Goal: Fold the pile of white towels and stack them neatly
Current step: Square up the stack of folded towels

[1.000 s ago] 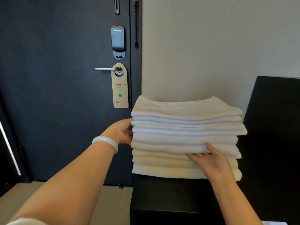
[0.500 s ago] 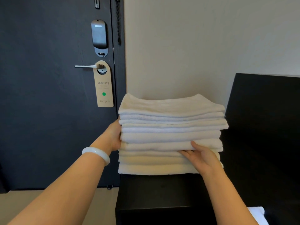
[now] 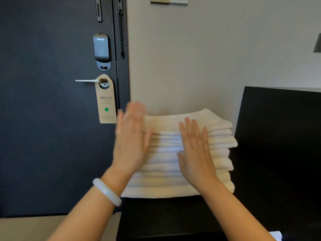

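A stack of several folded white towels [image 3: 218, 146] stands on a low black cabinet [image 3: 166, 214] against the wall. My left hand [image 3: 131, 136] is raised in front of the stack's left edge, fingers straight and blurred by motion, holding nothing. My right hand [image 3: 195, 152] lies with straight fingers over the front of the stack, near its middle; whether it touches the towels I cannot tell. A pale bangle [image 3: 106, 191] circles my left wrist.
A dark door [image 3: 43, 119] with a lever handle [image 3: 86, 81], a card lock and a beige hanging tag [image 3: 106, 101] stands left of the stack. A taller black unit [image 3: 281, 136] stands to the right. White cloth [image 3: 276, 235] shows at the bottom right.
Both hands have left the sides and lower layers of the stack and risen in front of it with fingers straight. The view has tilted up slightly.
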